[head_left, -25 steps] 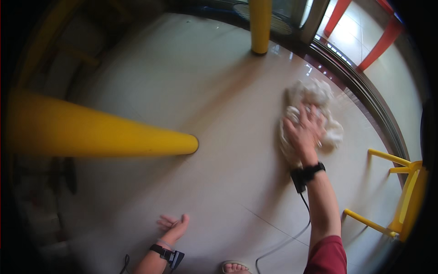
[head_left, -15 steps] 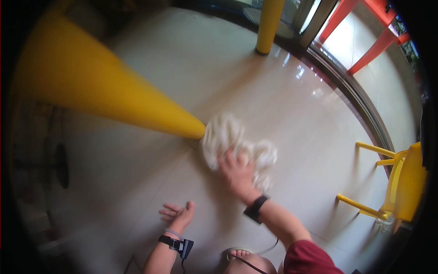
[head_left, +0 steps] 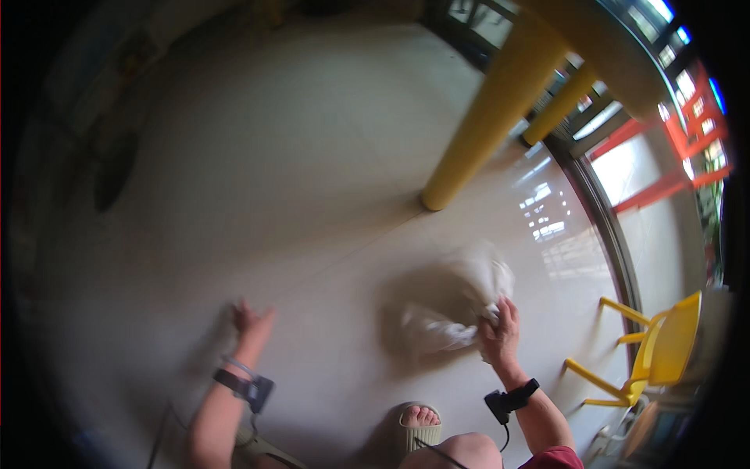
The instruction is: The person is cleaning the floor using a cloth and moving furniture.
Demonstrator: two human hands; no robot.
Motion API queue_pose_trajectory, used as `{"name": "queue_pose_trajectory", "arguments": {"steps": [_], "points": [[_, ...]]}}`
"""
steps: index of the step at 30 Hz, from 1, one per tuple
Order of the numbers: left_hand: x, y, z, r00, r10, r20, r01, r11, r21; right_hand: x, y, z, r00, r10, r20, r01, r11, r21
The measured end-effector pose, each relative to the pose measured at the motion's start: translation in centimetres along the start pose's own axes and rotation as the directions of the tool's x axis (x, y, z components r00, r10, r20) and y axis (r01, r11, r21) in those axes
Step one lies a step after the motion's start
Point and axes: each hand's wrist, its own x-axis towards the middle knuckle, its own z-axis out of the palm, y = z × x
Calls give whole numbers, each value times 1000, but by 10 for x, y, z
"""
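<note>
A bunched white cloth (head_left: 483, 275), smeared by motion, hangs from my right hand (head_left: 501, 332), whose fingers are closed round its gathered part. One loose end trails to the left, and a dark shadow lies on the floor beside and below it. Well to the left, my left hand (head_left: 251, 319) is held over the pale tiles with nothing in it, thumb and fingers apart though slightly blurred. Both wrists wear black straps with a small dark box.
A thick yellow table leg (head_left: 461, 148) stands beyond the cloth, with another yellow leg (head_left: 558, 105) behind it. To the right is a small yellow chair (head_left: 664, 344). A metal door track (head_left: 605, 207) crosses the right side, with red chair legs past it. My sandalled foot (head_left: 420, 418) is at the lower edge.
My right hand, earlier spread on the cloth at the table leg's base, now grips it and has drawn it nearer and rightward. My left hand has shifted left. The view has swung.
</note>
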Motion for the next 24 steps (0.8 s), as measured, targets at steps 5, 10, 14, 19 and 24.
{"name": "queue_pose_trajectory", "arguments": {"steps": [5,10,14,19,24], "points": [[86,-137,-48,929,-305,-208,324,944,62,6,-18,32,840,509,187,-399,814,-423],[131,-265,-50,806,-478,-348,445,878,-177,33,-131,138,937,267,227,-61,763,-643],[66,-118,-100,632,-716,-298,662,698,-273,53,-233,243,967,-81,243,218,757,-615],[93,-153,-63,427,-563,-708,790,613,-11,18,-359,370,696,-643,321,718,605,-344],[103,-191,-16,579,-540,-611,465,834,-296,-29,-505,368,669,-557,492,477,829,291]]}}
